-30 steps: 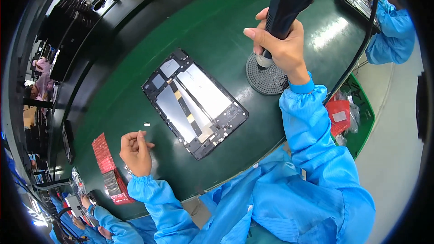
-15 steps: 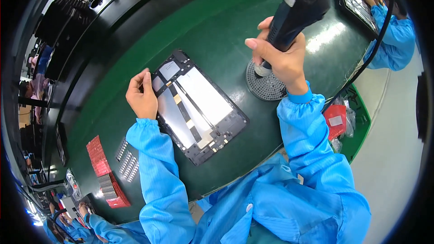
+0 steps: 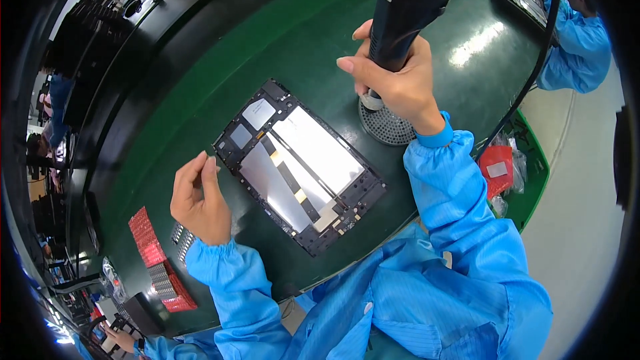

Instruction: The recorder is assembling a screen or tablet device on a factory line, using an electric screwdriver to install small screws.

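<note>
My right hand [image 3: 400, 87] is wrapped round a black electric screwdriver [image 3: 408, 10], held upright with its lower end over a round grey dish [image 3: 390, 127] full of small holes. Whether the tip touches the dish cannot be made out. A tablet [image 3: 303, 210] with its back off lies aslant on the bench, its metal plates, ribbon cable and black frame exposed. Left of it, my left hand [image 3: 203, 203] is raised, apart from the tablet, with thumb and fingertips pinched together. Anything between those tips is too small to make out.
Red bubble wrap [image 3: 147, 237] and rows of small metal parts [image 3: 180, 240] lie at the left on the green bench [image 3: 280, 53]. A green crate [image 3: 530, 180] holding a red packet [image 3: 497, 172] stands at the right. A co-worker in a blue sleeve [image 3: 577, 47] sits beyond.
My left hand has left the tablet's edge and moved down and left. The tablet has shifted slightly right and toward me. My right hand and the screwdriver have moved a little left.
</note>
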Action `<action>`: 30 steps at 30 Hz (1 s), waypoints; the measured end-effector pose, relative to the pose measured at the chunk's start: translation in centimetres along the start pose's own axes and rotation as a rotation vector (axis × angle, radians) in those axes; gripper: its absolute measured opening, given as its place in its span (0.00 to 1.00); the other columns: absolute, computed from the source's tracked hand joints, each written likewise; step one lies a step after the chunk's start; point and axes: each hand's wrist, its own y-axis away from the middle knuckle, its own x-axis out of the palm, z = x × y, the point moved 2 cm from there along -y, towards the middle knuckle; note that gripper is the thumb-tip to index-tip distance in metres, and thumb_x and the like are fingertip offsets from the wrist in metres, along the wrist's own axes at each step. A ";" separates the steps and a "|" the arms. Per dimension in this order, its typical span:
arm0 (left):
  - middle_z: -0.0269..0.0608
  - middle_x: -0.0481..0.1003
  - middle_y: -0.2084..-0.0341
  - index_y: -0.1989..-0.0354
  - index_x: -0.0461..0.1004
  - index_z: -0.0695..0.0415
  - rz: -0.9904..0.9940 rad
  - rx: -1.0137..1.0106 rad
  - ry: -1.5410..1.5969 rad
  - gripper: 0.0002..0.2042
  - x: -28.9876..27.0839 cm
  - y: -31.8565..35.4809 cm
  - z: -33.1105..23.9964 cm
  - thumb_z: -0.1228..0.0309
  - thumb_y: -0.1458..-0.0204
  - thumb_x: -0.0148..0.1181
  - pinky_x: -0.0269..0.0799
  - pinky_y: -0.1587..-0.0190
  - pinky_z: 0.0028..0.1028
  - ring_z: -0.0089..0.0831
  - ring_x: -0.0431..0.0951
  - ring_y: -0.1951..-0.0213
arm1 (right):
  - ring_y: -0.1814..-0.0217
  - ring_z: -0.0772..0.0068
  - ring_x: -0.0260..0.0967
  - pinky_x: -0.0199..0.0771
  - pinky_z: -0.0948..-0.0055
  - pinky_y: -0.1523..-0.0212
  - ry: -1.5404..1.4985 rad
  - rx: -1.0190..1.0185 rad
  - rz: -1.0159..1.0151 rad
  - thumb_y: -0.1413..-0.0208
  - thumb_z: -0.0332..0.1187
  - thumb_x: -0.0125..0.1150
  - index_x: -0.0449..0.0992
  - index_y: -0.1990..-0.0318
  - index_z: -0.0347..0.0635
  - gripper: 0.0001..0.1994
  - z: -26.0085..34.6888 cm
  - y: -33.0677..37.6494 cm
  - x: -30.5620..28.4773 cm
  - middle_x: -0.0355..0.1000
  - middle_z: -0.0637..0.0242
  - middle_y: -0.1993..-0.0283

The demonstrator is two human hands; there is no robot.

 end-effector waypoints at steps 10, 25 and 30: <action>0.45 0.77 0.68 0.58 0.75 0.68 -0.008 -0.279 0.135 0.09 -2.1 3.3 0.7 0.80 0.48 0.59 0.74 0.61 0.23 0.27 0.78 0.67 | 0.83 0.81 0.66 0.63 0.82 0.82 0.019 0.008 0.037 0.56 0.21 0.68 0.68 0.61 0.34 0.16 -0.5 0.2 0.0 0.70 0.69 0.80; 0.42 0.78 0.71 0.61 0.75 0.68 0.168 -0.695 0.652 0.09 -2.5 6.0 4.2 0.76 0.49 0.62 0.74 0.68 0.20 0.23 0.77 0.72 | 0.82 0.74 0.66 0.68 0.75 0.77 -0.101 -0.195 0.007 0.53 0.20 0.62 0.67 0.55 0.29 0.17 2.9 1.5 2.2 0.68 0.63 0.80; 0.39 0.77 0.74 0.64 0.76 0.67 0.256 -0.600 0.489 0.07 -1.8 4.7 3.5 0.76 0.49 0.62 0.72 0.70 0.18 0.21 0.77 0.74 | 0.82 0.76 0.66 0.67 0.78 0.78 -0.177 -0.176 0.128 0.53 0.20 0.62 0.66 0.54 0.31 0.18 4.7 2.6 6.9 0.69 0.65 0.80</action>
